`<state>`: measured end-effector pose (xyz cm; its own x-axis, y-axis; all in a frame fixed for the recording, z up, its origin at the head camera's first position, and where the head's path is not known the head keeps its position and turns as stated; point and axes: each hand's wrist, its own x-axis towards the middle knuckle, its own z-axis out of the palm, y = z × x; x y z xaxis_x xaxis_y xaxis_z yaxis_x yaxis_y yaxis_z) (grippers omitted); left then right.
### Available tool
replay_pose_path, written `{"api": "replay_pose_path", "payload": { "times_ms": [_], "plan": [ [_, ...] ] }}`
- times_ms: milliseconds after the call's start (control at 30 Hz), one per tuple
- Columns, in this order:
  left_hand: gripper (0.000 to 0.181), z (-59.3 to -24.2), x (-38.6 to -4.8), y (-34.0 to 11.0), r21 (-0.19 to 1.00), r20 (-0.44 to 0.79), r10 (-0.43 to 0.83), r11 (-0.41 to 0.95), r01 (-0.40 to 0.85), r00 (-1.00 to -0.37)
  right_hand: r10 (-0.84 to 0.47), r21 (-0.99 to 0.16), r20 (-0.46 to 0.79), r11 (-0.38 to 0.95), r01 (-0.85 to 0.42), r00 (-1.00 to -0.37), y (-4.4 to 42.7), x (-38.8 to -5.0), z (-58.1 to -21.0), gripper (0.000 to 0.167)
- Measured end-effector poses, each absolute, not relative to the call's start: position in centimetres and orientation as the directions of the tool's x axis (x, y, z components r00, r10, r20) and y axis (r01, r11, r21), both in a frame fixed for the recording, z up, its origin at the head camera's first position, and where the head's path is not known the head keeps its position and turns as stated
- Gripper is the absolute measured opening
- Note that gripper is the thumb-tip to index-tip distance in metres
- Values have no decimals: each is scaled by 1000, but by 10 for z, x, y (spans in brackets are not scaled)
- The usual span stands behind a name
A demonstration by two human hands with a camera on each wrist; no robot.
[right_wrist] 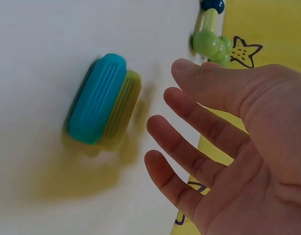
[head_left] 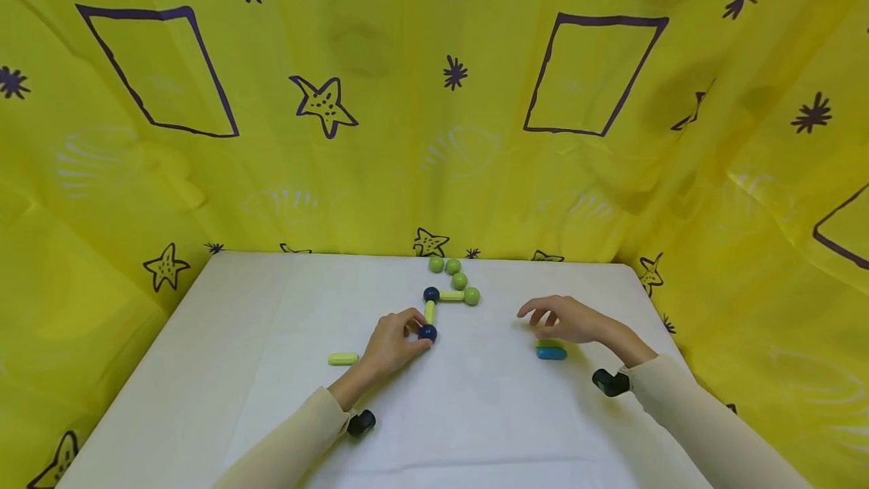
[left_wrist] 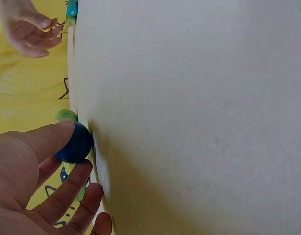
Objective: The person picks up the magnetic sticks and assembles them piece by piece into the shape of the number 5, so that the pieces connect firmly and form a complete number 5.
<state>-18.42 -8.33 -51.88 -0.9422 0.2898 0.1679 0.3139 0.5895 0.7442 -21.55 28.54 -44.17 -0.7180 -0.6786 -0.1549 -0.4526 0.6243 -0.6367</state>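
Note:
My left hand [head_left: 392,344] pinches a dark blue ball [head_left: 428,333] between thumb and fingers. From that ball a pale yellow rod [head_left: 430,312] runs back to a second dark blue ball [head_left: 431,294]. Another pale yellow rod [head_left: 451,296] joins this one to a green ball [head_left: 471,296] on its right. My right hand [head_left: 570,319] hovers with loosely bent fingers and holds nothing. Below it, a blue rod [right_wrist: 98,99] and a yellow-green rod [right_wrist: 122,110] lie side by side on the table, apart from the fingers.
Several loose green balls [head_left: 452,266] sit near the back edge of the white table [head_left: 489,413]. A lone yellow rod [head_left: 342,359] lies left of my left hand. A yellow patterned curtain [head_left: 394,172] encloses the table at the back and sides.

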Motion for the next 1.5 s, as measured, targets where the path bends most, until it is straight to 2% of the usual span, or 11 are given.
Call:
{"api": "replay_pose_path", "payload": {
  "times_ms": [300,700,1067,1300,1500],
  "plan": [
    [23,-515,-185,-83,751,158,287,586,303,-945,-673,-611,-246,667,-427,-698,298,-224,-447,26],
    [23,-515,-184,-82,750,153,291,588,302,-945,-655,-608,-345,702,-372,-672,300,-223,-453,30],
    [23,-515,-184,-83,750,156,284,590,301,-946,-702,-602,-296,663,-444,-648,300,-223,-452,26],
    [21,-518,-185,-83,742,173,295,588,322,-940,-662,-595,-303,694,-406,-686,299,-222,-453,24],
    [21,-520,-186,-83,742,182,300,583,331,-936,-653,-575,-263,697,-428,-710,299,-224,-448,24]
  ]
}}
